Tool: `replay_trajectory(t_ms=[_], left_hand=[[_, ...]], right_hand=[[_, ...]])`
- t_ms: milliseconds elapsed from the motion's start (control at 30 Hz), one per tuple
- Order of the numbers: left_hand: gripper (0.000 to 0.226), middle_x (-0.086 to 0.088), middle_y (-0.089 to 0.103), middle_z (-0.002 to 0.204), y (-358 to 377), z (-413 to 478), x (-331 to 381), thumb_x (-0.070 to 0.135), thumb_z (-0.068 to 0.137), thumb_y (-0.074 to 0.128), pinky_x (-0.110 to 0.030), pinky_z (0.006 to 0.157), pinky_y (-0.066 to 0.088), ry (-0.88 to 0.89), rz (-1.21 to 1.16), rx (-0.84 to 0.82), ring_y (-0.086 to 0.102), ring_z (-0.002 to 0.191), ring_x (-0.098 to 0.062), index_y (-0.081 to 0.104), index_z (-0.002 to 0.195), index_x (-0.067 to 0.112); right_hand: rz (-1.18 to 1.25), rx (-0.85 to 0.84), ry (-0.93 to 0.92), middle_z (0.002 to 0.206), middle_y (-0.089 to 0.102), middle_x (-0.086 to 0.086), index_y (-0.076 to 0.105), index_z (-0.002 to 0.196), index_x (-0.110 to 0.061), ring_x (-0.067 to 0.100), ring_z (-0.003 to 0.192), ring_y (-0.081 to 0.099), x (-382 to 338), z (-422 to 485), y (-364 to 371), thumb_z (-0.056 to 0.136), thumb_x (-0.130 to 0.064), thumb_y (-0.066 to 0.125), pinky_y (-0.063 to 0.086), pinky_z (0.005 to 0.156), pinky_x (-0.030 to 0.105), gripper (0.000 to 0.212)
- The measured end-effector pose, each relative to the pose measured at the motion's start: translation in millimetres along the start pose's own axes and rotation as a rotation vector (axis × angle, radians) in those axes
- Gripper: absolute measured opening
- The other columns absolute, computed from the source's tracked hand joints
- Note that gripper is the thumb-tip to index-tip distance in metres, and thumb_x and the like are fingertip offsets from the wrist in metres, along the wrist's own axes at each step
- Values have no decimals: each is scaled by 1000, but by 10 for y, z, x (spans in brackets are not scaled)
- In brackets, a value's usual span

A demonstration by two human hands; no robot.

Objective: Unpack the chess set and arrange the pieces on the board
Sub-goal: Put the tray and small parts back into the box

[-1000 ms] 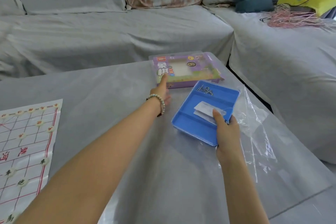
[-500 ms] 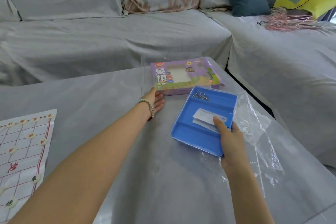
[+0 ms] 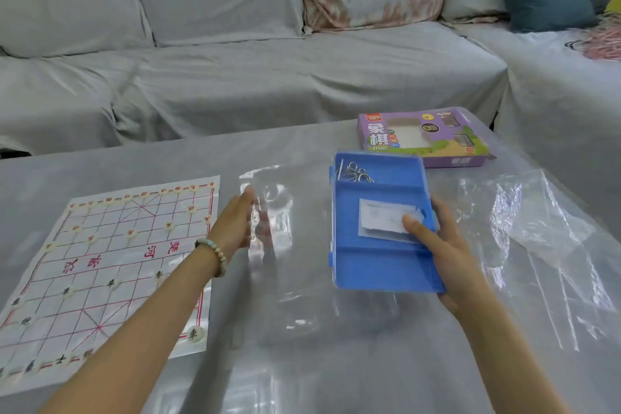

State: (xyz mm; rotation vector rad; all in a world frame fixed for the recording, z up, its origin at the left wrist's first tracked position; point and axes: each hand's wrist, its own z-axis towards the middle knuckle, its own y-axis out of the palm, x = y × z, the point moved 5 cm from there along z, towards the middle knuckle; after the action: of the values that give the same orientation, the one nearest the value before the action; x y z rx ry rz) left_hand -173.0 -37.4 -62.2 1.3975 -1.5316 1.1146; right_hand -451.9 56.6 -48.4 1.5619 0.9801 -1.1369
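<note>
The right hand (image 3: 447, 255) gripped the blue tray (image 3: 379, 265) at its right edge, thumb pinning the paper slip (image 3: 379, 218) inside; the left hand (image 3: 235, 225) lay straight-fingered against a clear lid (image 3: 275, 208).

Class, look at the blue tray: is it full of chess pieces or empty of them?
Empty of pieces: the tray holds only a paper slip and some metal rings; the right hand grips it.
</note>
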Motion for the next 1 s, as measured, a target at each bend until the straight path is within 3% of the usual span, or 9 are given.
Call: replay_trajectory(t_ms=[167,300,367,500,633,733,833,933,1000], left_hand=[[39,-9,62,94,189,-400,-163,32,100,26,-12,31,35,31,19,21,46,28,-1,45,110,0],[50,12,63,80,185,-360,-287,45,98,24,-21,57,45,53,65,71,61,80,-12,53,112,6],[51,10,61,80,210,-373,-311,44,98,23,-18,54,46,53,50,82,58,79,-12,55,109,6],[54,4,61,100,286,-431,-333,53,95,20,-32,88,43,74,78,55,56,96,-15,61,106,20],[57,1,65,105,254,-358,-424,62,89,31,-34,90,44,58,56,35,59,99,-16,61,107,17],[52,-9,69,98,216,-322,-494,52,80,60,-31,72,52,-8,-52,44,65,83,-19,60,108,9],[37,-8,70,91,245,-317,-487,39,83,64,-26,58,48,-6,-124,6,66,73,-18,60,104,9],[36,-12,70,93,259,-289,-440,36,84,63,-25,54,48,-8,-147,-12,66,73,-20,58,104,7],[37,-12,70,93,248,-241,-401,36,83,64,-25,55,48,-17,-162,-12,66,72,-20,58,104,6]], right_hand=[[-159,-18,-31,103,71,2,51,112,-21,22,88,69,226,-107,275,80,-13,69,55,82,45,37],[-206,-25,-45,98,73,-1,54,110,-20,20,87,69,267,-109,339,77,-15,72,56,77,39,38],[-241,-35,-65,97,73,-3,55,108,-22,17,85,70,293,-100,359,77,-18,73,55,74,33,36],[-392,-56,-177,97,70,-8,56,102,-26,-1,82,66,316,-95,448,79,-16,71,49,68,12,29],[-789,34,-324,99,58,-19,59,106,-32,-3,84,56,249,-102,422,80,-35,69,40,71,7,28],[-1093,88,-474,123,45,-1,65,113,-17,15,100,50,245,-74,394,80,-47,60,41,87,27,44],[-932,21,-383,130,38,-5,49,124,-21,12,106,46,301,-53,415,82,-38,65,42,92,28,48],[-631,-39,-18,121,48,-10,34,133,-24,9,96,54,366,-30,382,81,-37,67,47,75,21,63],[-409,-195,213,113,62,-9,44,130,-21,11,90,64,426,-20,370,79,-36,69,52,67,20,59]])
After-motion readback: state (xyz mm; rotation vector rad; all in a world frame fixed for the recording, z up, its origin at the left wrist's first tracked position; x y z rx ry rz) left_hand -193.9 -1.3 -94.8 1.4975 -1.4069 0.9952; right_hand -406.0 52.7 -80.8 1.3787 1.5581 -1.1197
